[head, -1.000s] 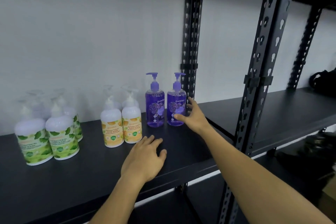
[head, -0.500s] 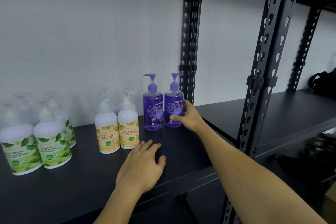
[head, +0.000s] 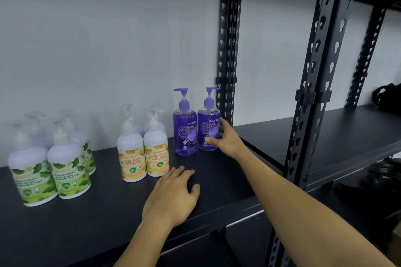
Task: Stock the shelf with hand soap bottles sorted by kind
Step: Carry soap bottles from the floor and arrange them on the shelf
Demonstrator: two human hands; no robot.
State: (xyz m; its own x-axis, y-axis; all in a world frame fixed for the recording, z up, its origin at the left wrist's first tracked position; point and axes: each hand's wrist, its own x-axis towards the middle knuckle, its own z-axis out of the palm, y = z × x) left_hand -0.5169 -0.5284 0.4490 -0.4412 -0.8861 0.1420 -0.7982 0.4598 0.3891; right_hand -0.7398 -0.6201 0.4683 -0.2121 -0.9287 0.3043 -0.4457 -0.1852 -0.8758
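Two purple pump bottles stand side by side on the black shelf (head: 86,219). My right hand (head: 225,138) grips the right purple bottle (head: 207,123) near its base, thumb in front and fingers behind. The left purple bottle (head: 184,132) touches it. To their left stand orange-label white bottles (head: 143,156), and further left green-label white bottles (head: 54,171), each kind in its own group. My left hand (head: 173,195) rests flat on the shelf in front of the orange bottles, fingers relaxed.
A black perforated upright (head: 227,39) stands right behind the purple bottles and a second upright (head: 314,93) nearer me on the right. Beyond it another shelf board (head: 325,132) carries a dark bag (head: 388,95) at the far right. A white wall backs the shelf.
My right hand has closed round the right purple bottle, from open fingers beside it. The camera shifted slightly; my left hand stays on the shelf.
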